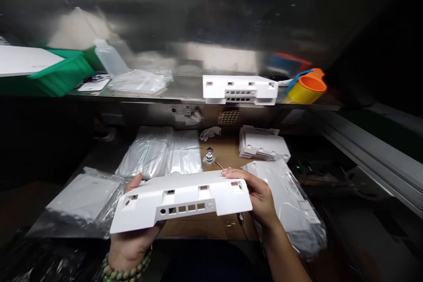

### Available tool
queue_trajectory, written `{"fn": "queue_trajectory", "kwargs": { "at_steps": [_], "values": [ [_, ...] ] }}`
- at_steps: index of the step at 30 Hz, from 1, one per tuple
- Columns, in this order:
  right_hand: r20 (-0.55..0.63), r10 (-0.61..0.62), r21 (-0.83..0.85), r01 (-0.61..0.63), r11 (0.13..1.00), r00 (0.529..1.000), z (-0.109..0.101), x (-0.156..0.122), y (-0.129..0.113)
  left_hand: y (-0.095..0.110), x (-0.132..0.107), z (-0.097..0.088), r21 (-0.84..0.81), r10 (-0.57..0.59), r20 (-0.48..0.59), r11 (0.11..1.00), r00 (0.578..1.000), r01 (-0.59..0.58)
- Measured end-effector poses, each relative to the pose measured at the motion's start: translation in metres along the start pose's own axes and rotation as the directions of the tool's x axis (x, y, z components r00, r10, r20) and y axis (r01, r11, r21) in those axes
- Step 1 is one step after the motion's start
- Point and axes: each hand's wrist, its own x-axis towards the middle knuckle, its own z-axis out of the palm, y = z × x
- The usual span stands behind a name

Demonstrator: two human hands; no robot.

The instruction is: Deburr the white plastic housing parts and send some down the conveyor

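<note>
A white plastic router housing (188,187) with a row of port cutouts is held up in front of me, its cutout edge facing me. My left hand (132,238) grips its left end from below, thumb up at the back edge; most of those fingers are hidden under the housing. At the right end, my right hand (256,191) is closed round it, fingers on the top. Behind the housing stands a small bottle (209,158) with a metal top. Right of my right hand lie bagged white housings (280,194).
Clear plastic bags (145,152) lie in piles at left, near a bagged white part (86,196). More white housings (264,143) are stacked at back right. On the shelf (185,90) sit two housings (239,88), an orange and yellow tape roll (306,88) and a green bin (62,72).
</note>
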Motion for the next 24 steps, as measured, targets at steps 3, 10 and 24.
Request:
{"fn": "queue_trajectory", "kwargs": {
  "at_steps": [3,10,24],
  "values": [
    [0.044,-0.004,0.067,0.001,0.998,0.999,0.01,0.006,0.011,-0.006,-0.012,0.01,-0.123,-0.011,-0.046,0.992,0.999,0.006],
    [0.125,-0.014,0.14,-0.004,0.99,0.992,0.023,0.011,0.029,-0.018,-0.033,0.025,-0.242,0.031,-0.12,0.969,0.992,-0.06],
    [0.211,0.053,0.051,-0.065,0.997,0.976,0.03,0.006,0.047,-0.028,-0.055,0.039,-0.187,0.172,-0.062,0.965,0.983,-0.181]
  ]
}}
